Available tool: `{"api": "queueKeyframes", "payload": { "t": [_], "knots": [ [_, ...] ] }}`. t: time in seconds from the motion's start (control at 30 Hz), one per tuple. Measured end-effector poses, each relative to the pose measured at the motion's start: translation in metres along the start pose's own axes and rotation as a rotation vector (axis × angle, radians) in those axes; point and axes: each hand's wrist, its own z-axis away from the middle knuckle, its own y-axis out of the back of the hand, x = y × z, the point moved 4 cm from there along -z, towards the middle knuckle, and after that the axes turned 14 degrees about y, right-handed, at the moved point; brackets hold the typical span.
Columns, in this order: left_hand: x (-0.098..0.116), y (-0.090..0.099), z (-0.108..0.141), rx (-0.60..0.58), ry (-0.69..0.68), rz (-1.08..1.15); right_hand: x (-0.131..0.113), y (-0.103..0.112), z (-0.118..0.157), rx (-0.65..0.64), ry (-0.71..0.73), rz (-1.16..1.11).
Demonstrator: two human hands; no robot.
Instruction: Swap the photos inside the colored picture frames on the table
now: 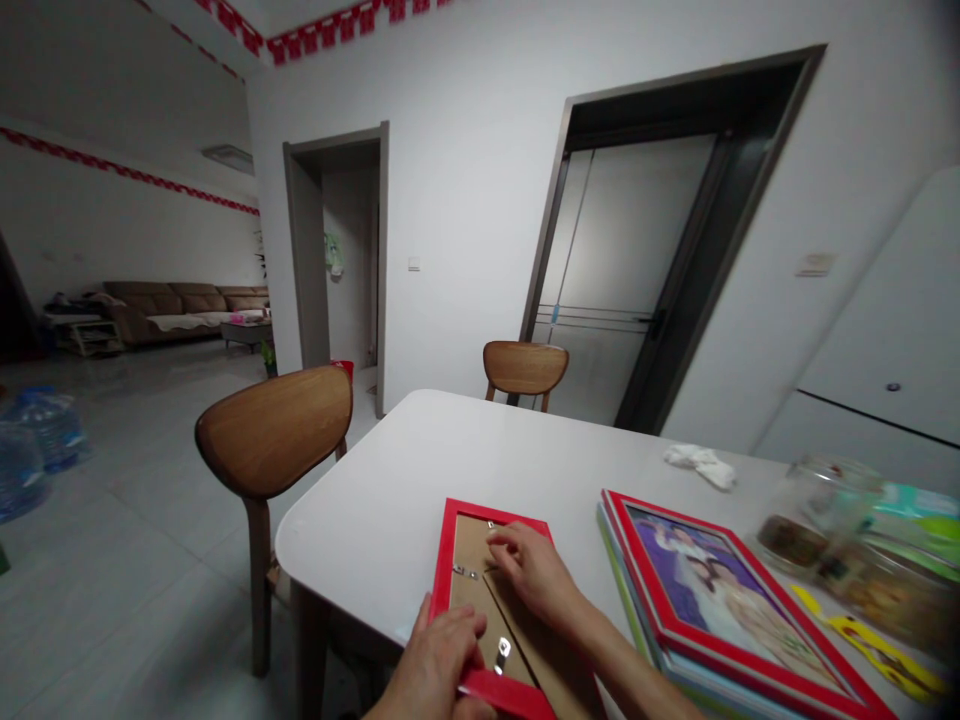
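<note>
A red picture frame (445, 545) lies face down at the near edge of the white table, its brown backing board (469, 590) and folded stand (536, 640) showing. Small metal clips (502, 655) sit along the backing. My left hand (442, 655) grips the lower left corner of the frame, fingers curled over the rim. Over the upper part of the backing is my right hand (536, 570), its thumb and fingers pinched together close to the top clip (491, 525). Whatever lies between those fingertips is hidden.
To the right, a red-framed photo (712, 590) rests on a stack of books or boards. Beyond it are glass jars (795, 525), a yellow packet (889, 655) and a crumpled white tissue (701, 465). Wooden chairs (281, 430) stand at the left and far sides of the table (480, 450).
</note>
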Motion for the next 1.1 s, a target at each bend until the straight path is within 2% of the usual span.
{"api": "queueKeyframes", "payload": {
  "t": [0.07,0.17,0.3,0.43,0.53,0.8,0.93,1.0,1.1],
  "knots": [
    [-0.002,-0.001,0.001,0.019,-0.01,-0.003,-0.018,0.0,0.027,-0.05,0.165,-0.073],
    [-0.004,-0.004,0.0,0.028,0.016,0.007,-0.037,-0.002,0.061,-0.121,0.324,-0.05],
    [-0.004,-0.004,0.0,0.032,0.063,0.045,-0.049,0.0,0.079,-0.17,0.457,0.008],
    [0.001,0.002,0.002,0.026,0.102,0.087,-0.046,0.005,0.083,-0.16,0.466,0.03],
    [0.003,0.004,0.002,0.016,0.106,0.09,-0.04,0.004,0.083,-0.133,0.421,0.023],
    [-0.009,-0.002,0.001,0.012,0.097,0.107,-0.037,-0.021,0.055,-0.15,0.259,0.061],
    [-0.012,-0.002,0.0,0.013,0.094,0.109,-0.039,-0.025,0.056,-0.15,0.35,0.076],
    [-0.01,-0.001,0.0,0.004,0.089,0.102,-0.041,-0.021,0.064,-0.134,0.409,0.054],
    [-0.004,0.003,0.0,0.014,0.084,0.075,-0.044,-0.012,0.075,-0.108,0.422,0.023]
  ]
}}
